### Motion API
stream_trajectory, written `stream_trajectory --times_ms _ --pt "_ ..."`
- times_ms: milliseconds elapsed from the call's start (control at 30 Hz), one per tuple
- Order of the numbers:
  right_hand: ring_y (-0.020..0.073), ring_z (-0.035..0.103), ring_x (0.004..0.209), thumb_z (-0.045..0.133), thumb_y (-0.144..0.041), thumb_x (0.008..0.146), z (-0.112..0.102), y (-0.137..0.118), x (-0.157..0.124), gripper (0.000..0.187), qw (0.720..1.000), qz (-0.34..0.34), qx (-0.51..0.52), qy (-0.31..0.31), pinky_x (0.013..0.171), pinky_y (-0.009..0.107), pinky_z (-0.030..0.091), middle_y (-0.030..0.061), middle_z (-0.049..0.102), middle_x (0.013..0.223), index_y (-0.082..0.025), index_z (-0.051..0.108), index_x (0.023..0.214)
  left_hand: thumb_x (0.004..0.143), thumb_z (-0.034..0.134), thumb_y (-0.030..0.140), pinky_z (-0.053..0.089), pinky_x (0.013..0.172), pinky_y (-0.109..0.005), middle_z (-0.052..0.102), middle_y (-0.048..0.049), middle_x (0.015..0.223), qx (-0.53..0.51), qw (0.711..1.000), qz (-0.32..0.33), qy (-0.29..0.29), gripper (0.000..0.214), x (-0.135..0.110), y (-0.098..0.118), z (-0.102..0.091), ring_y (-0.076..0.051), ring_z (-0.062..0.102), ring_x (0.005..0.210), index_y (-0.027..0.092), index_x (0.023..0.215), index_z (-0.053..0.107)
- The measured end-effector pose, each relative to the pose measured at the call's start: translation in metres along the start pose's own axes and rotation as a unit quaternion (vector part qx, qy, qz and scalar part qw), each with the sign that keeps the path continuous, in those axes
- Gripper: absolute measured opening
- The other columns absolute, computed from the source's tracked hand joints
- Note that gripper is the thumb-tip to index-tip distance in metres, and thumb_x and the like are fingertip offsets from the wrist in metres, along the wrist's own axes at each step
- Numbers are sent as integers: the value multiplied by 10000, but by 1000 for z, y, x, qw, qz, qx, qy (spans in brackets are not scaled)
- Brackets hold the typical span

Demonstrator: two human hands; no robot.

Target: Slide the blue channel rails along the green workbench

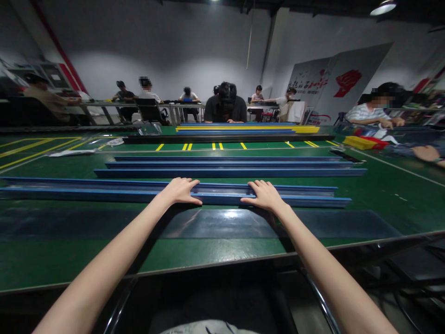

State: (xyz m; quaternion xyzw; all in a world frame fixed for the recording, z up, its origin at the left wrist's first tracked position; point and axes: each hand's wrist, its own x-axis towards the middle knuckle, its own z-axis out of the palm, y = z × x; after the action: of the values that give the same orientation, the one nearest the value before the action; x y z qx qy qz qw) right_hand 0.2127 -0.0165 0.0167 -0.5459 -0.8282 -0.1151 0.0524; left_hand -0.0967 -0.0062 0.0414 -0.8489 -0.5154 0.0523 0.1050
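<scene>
A long blue channel strip [222,198] lies lengthwise across the green table, its open side up. My left hand [181,190] grips it left of its middle, fingers over the far rim and thumb along the near wall. To the right, my right hand [264,195] grips the same strip in a mirrored way. Between my hands, part of the trough shows. A clear flat plastic strip [222,223] lies on the table nearer to me, under my forearms. Just beyond the gripped strip rests another blue channel strip [229,173].
Farther back lie a black strip [225,138] and yellow and blue strips [250,129]. A phone [344,156] and a yellow and red tray [363,142] are at the right. A person [225,104] sits opposite; several others work around. The table's front edge [222,264] is close to me.
</scene>
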Motion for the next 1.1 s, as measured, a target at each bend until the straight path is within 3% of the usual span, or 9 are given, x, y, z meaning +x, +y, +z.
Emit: stream_trajectory --times_ms 100,200,400,533,800,1100 --pt "263 509 994 308 -735 730 1 -1 0 718 1000 7 10 2 814 357 336 122 582 1088 -183 514 1140 703 373 741 358 876 -367 543 -139 1205 -37 999 -15 10 788 2 10 -1 -287 506 1087 171 1241 459" --pt "259 507 992 325 -737 721 3 -2 -1 726 1000 13 17 11 827 361 328 119 584 1075 -179 516 1145 853 233 605 353 884 -356 544 -103 1201 -82 996 0 40 612 13 28 -3 -241 497 1097 182 1217 485" --pt "252 515 970 325 -747 711 6 0 -1 739 999 11 24 30 824 361 332 114 590 1063 -178 528 1137 892 242 528 365 871 -327 565 -76 1164 -116 988 44 94 522 48 77 -9 -215 509 1072 188 1168 527" --pt "250 515 964 329 -758 697 6 -1 -1 743 999 12 36 34 823 364 334 110 595 1044 -183 541 1116 897 211 526 381 857 -347 578 -86 1136 -120 987 37 104 542 63 99 -10 -229 532 1037 178 1162 531" --pt "258 516 975 357 -779 659 6 1 3 753 998 21 56 9 824 382 336 106 596 1058 -203 534 1113 894 183 529 431 783 -350 643 -91 993 -141 988 -25 57 557 70 109 -4 -237 594 939 187 993 611" --pt "261 517 986 363 -759 676 5 1 2 727 998 29 60 3 838 378 334 100 594 1073 -205 529 1115 892 319 421 437 781 -301 624 -78 915 -102 980 -1 169 404 65 116 0 -202 574 901 156 928 621"
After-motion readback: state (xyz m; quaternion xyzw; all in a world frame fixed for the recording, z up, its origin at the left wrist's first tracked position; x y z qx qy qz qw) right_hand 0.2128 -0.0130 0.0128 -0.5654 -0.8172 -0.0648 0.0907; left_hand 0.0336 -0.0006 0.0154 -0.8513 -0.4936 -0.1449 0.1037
